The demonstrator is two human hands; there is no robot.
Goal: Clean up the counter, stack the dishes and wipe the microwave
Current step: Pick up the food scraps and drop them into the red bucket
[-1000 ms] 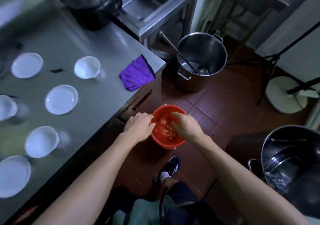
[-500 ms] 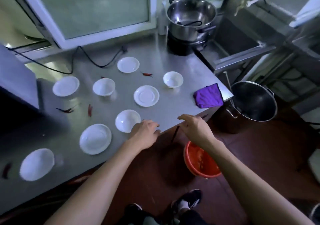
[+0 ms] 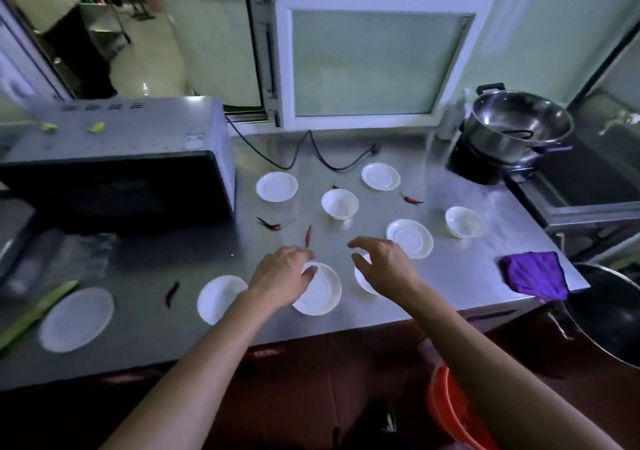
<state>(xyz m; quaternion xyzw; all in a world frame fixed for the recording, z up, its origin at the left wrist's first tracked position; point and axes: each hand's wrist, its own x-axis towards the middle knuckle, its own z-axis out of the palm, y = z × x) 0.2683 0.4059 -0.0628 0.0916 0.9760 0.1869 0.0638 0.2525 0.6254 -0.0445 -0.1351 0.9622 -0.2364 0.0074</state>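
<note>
Dishes lie scattered white over the steel counter [image 3: 478,276], and nearest the front edge the left hand [image 3: 280,278] rests on the rim of a plate [image 3: 320,290], its fingers curled loosely onto the plate's left side; whether it grips the rim I cannot tell. Just beside it, the right hand [image 3: 384,262] hovers with fingers spread wide over a small bowl [image 3: 363,278], holding nothing. Left of these sit another plate [image 3: 218,297] and a blurred one [image 3: 76,318] near a green strip [image 3: 34,311]. A dark chilli [image 3: 172,293] lies between them. At the right front corner a purple cloth [image 3: 535,274] drapes over the edge, above a red basin [image 3: 453,411] on the floor. Farther back stand more saucers and bowls, with red chillies [image 3: 308,235] among them. The microwave [image 3: 117,172] occupies the far left, and a steel pot [image 3: 516,124] sits at the far right.
</note>
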